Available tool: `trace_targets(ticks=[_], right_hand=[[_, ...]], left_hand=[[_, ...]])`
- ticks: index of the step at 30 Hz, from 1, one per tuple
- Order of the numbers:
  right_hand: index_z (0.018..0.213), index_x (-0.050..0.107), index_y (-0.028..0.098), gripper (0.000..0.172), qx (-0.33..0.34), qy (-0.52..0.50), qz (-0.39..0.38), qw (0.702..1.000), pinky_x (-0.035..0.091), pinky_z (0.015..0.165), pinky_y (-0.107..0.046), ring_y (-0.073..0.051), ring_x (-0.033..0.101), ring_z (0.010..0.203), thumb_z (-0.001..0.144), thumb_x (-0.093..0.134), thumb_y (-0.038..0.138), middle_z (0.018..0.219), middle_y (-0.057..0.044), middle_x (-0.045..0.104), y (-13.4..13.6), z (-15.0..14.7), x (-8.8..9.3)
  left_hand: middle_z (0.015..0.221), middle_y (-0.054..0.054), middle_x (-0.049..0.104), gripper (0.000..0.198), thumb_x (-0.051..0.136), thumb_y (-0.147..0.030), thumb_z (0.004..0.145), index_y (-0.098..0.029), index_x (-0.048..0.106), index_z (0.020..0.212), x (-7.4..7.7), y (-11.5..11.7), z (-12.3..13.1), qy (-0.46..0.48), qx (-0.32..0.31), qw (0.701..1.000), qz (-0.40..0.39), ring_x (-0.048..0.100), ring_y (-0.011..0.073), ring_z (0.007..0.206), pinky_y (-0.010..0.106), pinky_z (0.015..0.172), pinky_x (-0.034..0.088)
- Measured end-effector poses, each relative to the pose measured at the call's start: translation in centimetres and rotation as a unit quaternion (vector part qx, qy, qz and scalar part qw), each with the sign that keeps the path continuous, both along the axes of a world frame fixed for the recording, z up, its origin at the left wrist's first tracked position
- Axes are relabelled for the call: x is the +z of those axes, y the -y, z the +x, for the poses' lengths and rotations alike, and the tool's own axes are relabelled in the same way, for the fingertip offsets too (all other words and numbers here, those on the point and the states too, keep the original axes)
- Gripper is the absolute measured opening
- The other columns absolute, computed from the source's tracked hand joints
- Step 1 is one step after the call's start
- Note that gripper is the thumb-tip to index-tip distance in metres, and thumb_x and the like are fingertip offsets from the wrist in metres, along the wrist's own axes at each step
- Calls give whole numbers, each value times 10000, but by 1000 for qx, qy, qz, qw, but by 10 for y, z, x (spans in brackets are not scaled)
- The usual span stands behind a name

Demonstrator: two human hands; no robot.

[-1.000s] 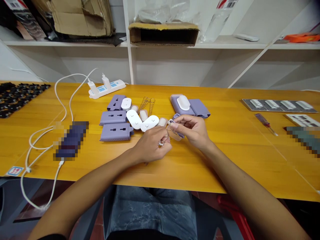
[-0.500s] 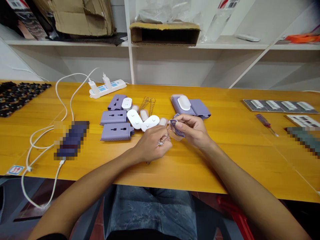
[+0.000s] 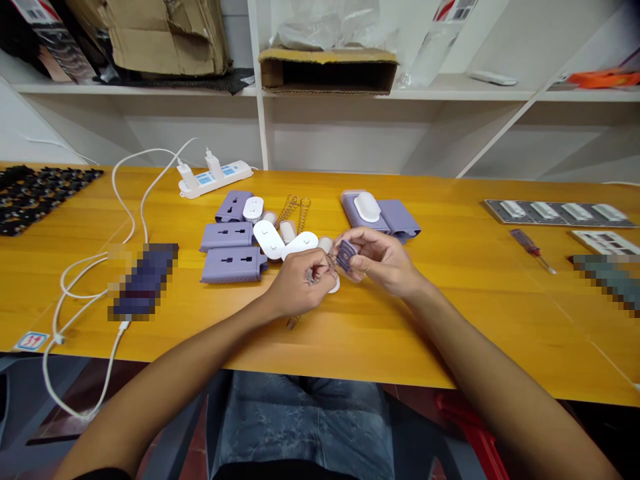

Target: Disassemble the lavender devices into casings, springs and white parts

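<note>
My right hand pinches a small purple plastic part with a clear rim, tilted above the table. Close beside it my left hand is closed on a thin wire coil spring, whose end pokes out below the hand. Part of a white piece shows behind the left fingers. Just beyond the hands lie white oval caps, pale translucent cylinders and two coil springs. Purple housings with slots are stacked in a column to the left.
Behind my right hand are another purple housing and a white oval piece. A power strip, white cables and a blurred phone are at left. A screwdriver and a grey strip lie at right. Shelves stand behind.
The purple part has turned in my right fingers, from its looped edge to a flatter face. My left hand has shifted slightly left, and a white piece now shows behind its fingers.
</note>
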State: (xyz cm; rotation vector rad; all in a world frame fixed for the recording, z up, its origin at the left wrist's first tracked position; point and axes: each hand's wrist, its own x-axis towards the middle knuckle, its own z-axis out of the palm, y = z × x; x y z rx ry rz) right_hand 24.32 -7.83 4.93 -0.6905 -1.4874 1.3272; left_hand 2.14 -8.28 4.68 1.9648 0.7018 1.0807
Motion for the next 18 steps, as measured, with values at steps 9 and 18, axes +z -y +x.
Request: trace_targets(ticks=[9,18], right_hand=[[1042,773,259,419,-111,5,21,994,509,563,-310,-172,629,701,797,964,541,978,-53,766,-6,11,5],[851,799,230,351,-333,167,80,925,474,618,-328,-175,602,660,865,855,576,769,-20,731,-13,12,-1]], left_hand=[[788,29,641,312,652,-300,914,-233,423,712,5,-7,-3,87,-3,990,-112,633,189,819,349,795,480],[812,18,622,291,711,-337,911,-225,485,765,5,-6,-1,109,3,983,-147,595,171,796,330,766,447]])
